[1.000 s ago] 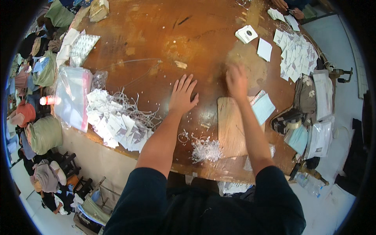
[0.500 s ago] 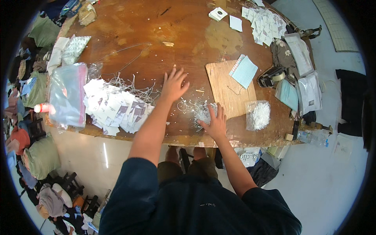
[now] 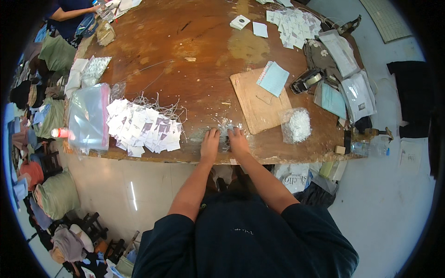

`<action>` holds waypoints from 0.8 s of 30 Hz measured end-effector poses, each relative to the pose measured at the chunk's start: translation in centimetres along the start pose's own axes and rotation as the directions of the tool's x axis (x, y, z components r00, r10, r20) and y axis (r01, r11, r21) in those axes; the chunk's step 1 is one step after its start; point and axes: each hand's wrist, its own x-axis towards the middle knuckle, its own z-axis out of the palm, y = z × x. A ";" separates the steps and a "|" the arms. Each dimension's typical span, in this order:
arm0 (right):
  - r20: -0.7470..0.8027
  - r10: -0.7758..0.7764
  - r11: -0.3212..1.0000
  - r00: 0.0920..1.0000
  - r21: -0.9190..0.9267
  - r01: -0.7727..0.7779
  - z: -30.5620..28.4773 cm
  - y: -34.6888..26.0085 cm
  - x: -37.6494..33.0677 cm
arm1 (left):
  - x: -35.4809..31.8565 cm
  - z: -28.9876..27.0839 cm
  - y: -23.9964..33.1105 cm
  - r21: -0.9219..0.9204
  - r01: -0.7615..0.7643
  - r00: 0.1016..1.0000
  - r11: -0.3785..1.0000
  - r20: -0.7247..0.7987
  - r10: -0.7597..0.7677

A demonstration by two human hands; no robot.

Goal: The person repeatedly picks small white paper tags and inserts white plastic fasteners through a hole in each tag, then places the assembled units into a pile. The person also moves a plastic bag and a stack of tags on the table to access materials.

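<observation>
At the near edge of the table, we have our left hand and right hand around the strings, partly hiding them. Our fingers are bent and held close; we cannot tell whether they pinch any strand. Tags crowd our left; the board, bearing a blue sheet, and a bag of white bits hem our right. Tape lies beyond. A co-worker's arm shows far left.

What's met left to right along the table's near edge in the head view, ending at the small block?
Red-and-white container → clear plastic bags → white tags → left hand → right hand → bag of white bits → small block.
</observation>
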 end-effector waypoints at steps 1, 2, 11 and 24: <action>-0.022 -0.010 0.999 1.000 0.031 0.011 0.0 0.5 0.0 | 0.2 0.1 0.2 0.013 -0.023 1.000 1.000 -0.007 0.023; -0.028 -0.006 0.999 1.000 0.052 0.008 -0.1 0.9 0.6 | 0.6 0.1 0.2 0.027 -0.043 0.999 0.999 -0.011 0.044; -0.081 -0.121 0.914 0.989 0.380 0.142 -1.5 4.7 2.9 | 2.3 0.7 1.3 -0.036 0.026 0.997 0.999 -0.068 -0.028; -0.107 0.165 0.769 0.981 0.636 -0.060 -0.4 4.2 1.7 | 3.3 -0.6 0.2 -0.179 -0.066 0.995 0.982 0.068 0.079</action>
